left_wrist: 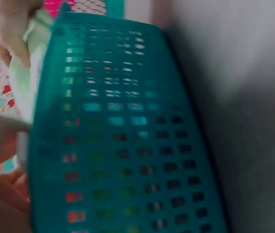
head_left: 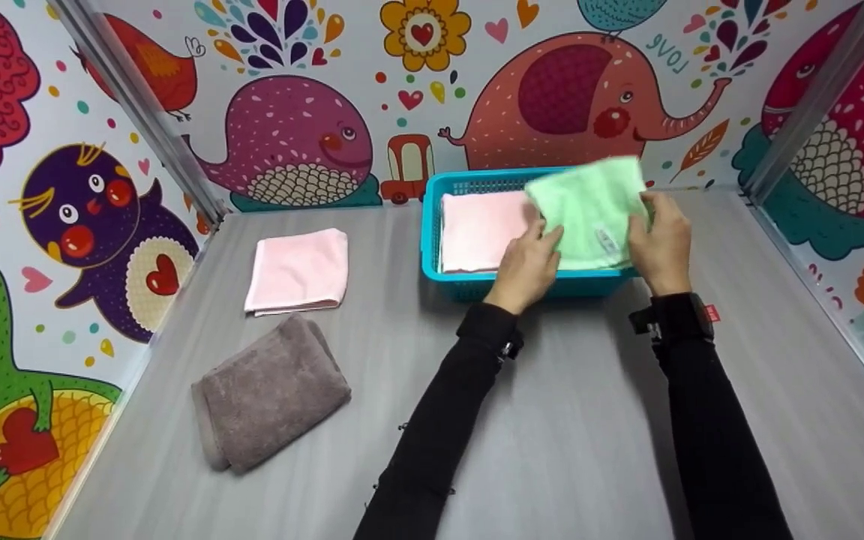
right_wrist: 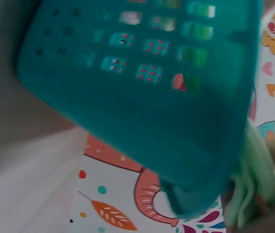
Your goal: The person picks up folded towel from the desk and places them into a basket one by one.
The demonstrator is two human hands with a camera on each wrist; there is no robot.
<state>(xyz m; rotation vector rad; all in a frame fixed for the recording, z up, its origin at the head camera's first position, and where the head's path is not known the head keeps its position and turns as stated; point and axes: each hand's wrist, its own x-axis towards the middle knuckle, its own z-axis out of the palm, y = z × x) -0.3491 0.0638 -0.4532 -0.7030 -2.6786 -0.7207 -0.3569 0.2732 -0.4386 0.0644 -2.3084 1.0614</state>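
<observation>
My right hand [head_left: 661, 240] pinches the right edge of a small light green towel [head_left: 589, 206] that has a white label on it. The towel is raised and tilted over the right part of a turquoise plastic basket [head_left: 469, 276]. At the front rim my left hand [head_left: 528, 266] has its fingertips by the green towel's left side; I cannot tell whether they grip it. A folded pink towel [head_left: 477, 229] lies in the left part of the basket. In the right wrist view the green towel [right_wrist: 254, 179] looks bunched beside the rim.
On the grey table [head_left: 402, 450], a second folded pink towel [head_left: 298, 270] lies left of the basket. Nearer me is a folded grey-brown towel [head_left: 274, 394]. Walls with cartoon animals [head_left: 297, 142] enclose the back and sides, with metal posts [head_left: 151, 112] at the corners.
</observation>
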